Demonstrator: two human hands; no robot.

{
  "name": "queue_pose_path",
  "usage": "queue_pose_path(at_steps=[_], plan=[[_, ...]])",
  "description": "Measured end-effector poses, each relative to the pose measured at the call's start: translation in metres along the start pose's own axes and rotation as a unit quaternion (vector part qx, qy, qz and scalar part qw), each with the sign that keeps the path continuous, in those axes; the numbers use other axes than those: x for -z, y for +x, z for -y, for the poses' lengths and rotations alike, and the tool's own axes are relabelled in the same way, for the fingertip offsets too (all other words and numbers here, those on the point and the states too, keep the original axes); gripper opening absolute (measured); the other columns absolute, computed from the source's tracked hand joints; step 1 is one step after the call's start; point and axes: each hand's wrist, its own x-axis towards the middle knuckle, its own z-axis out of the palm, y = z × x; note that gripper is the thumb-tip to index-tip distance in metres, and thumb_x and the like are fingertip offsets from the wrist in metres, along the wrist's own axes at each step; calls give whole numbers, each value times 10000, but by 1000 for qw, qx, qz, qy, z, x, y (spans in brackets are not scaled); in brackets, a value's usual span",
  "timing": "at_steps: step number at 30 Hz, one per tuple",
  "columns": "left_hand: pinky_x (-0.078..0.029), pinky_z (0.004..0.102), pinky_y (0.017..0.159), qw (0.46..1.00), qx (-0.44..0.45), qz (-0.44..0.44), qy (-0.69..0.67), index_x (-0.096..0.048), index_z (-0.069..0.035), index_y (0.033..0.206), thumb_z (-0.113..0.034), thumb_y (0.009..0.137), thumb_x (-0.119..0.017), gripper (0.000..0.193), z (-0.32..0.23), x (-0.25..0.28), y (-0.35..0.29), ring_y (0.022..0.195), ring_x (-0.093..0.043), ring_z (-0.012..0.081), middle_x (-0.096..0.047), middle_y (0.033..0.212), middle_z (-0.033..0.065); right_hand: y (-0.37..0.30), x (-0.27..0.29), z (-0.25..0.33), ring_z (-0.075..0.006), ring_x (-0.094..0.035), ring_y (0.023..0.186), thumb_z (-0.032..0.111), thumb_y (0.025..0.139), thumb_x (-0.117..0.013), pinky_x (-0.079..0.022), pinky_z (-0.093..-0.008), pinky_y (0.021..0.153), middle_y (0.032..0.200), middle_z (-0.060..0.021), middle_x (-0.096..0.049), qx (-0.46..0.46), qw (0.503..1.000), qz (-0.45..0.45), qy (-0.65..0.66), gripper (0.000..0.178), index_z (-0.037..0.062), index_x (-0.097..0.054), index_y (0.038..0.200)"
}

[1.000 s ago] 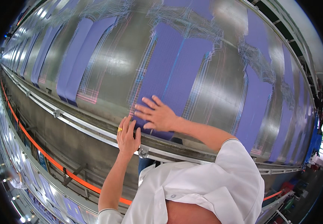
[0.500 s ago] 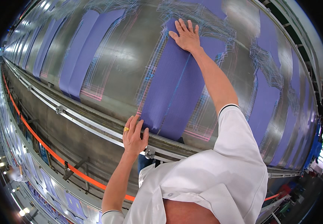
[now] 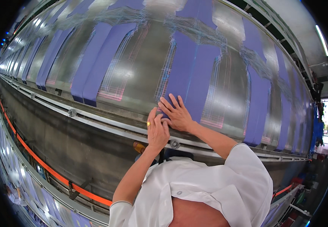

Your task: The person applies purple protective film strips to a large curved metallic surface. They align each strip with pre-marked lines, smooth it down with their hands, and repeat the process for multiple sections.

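A long purple fabric panel with a blue line down its middle lies flat on the grey metal table. My right hand is open, fingers spread, palm down at the panel's near left corner. Close beside it, my left hand, with a yellow ring, has its fingers stretched toward that same corner at the table edge. The left fingertips and thumb partly meet the right hand, which hides some of the corner.
Blue and pink outlines border the panels. More purple panels lie to the left and several to the right. A metal rail with round fittings runs along the near edge; an orange bar lies behind at left.
My right hand has come from the panel's far end down to its near left corner, beside my left hand. The panel's far end now lies flat, uncovered. My view has shifted.
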Motion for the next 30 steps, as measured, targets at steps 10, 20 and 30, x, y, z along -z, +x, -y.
queue_pose_path(at_steps=[10,20,30], plan=[[-412,481,1048,993,-26,20,-112,-498,-38,1303,-46,835,-687,505,36,131,-44,1276,-455,432,-419,1448,214,-6,11,12,-346,-136,1506,374,959,-557,-113,-556,1204,1617,-28,-272,-22,996,78,-39,620,204,-362,1523],[-462,448,1025,985,90,-133,57,-527,6,1283,-17,848,-665,457,158,259,-56,1235,-509,423,-459,1392,237,145,-8,106,-382,-119,1511,411,992,-500,-100,-546,1212,1636,-110,-213,-9,992,-21,124,624,174,-328,1543],[-432,485,1012,974,95,-104,175,-515,-4,1314,-69,887,-664,457,292,324,99,1269,-473,418,-474,1396,216,388,-52,139,-329,-106,1522,558,1013,-352,-68,-553,1225,1638,-23,-223,97,993,68,21,613,261,-324,1549]])
